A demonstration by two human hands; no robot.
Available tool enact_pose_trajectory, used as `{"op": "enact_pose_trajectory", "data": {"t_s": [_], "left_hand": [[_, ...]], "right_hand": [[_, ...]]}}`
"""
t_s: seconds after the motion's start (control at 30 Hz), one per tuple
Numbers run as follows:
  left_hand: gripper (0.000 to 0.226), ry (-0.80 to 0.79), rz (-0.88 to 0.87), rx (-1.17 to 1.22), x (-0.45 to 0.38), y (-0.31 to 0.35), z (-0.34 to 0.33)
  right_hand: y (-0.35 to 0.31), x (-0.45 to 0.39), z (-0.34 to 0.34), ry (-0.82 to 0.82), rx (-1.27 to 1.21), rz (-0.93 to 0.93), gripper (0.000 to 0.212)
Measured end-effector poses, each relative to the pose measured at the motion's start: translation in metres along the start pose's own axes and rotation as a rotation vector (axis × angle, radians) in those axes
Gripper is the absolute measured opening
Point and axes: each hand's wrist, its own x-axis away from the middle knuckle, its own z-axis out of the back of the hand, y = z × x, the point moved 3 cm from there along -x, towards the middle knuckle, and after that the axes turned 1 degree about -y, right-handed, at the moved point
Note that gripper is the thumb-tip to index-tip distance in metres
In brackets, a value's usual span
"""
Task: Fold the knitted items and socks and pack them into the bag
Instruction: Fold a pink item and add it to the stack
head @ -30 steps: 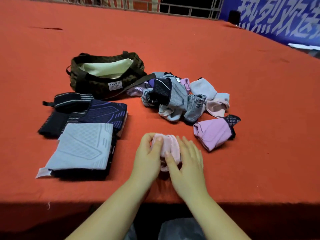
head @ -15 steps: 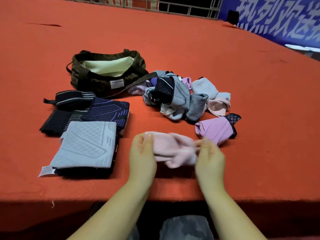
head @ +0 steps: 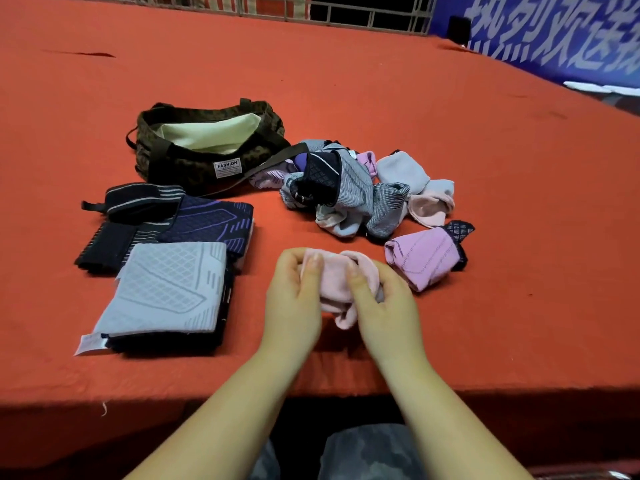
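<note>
A pale pink sock [head: 336, 279] is bunched between both hands near the table's front edge. My left hand [head: 292, 299] grips its left end with thumb on top; my right hand [head: 384, 306] grips the right end, fingers curled over it. A dark camouflage bag [head: 207, 161] with a pale lining stands open at the back left. A folded grey knit [head: 162, 289] lies on a dark folded stack to the left. A folded purple item [head: 424, 258] lies just right of my hands.
A loose pile of grey, black and pink socks [head: 349, 192] lies behind my hands, right of the bag. Folded dark knits [head: 166, 223] sit in front of the bag. The orange table [head: 485, 168] stretches far back to a railing and blue banner.
The sock was pressed together on the table, then stretched out wide between both hands, and now the hands have come back together, bunching it up again.
</note>
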Motion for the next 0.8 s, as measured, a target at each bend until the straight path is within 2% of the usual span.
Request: {"op": "enact_pose_trajectory", "data": {"t_s": [0.2, 0.37, 0.53, 0.67, 0.8], "left_hand": [[0.019, -0.052, 0.006, 0.039, 0.006, -0.003, -0.008], [0.016, 0.099, 0.025, 0.002, 0.001, 0.006, 0.004], [0.017, 0.169, 0.063, 0.087, -0.007, 0.01, 0.011], [0.02, 0.216, 0.122, 0.12, -0.013, 0.007, 0.017], [0.016, 0.325, 0.056, 0.099, -0.029, 0.014, 0.035]], "right_hand": [[0.002, -0.005, 0.008, 0.113, 0.012, -0.12, 0.03], [0.019, -0.022, 0.029, 0.185, 0.085, -0.208, 0.036], [0.041, -0.032, 0.05, 0.281, -0.037, -0.375, 0.044], [0.054, -0.036, 0.065, 0.417, -0.126, -0.471, 0.031], [0.06, -0.038, 0.087, 0.534, -0.238, -0.502, 0.028]]}}
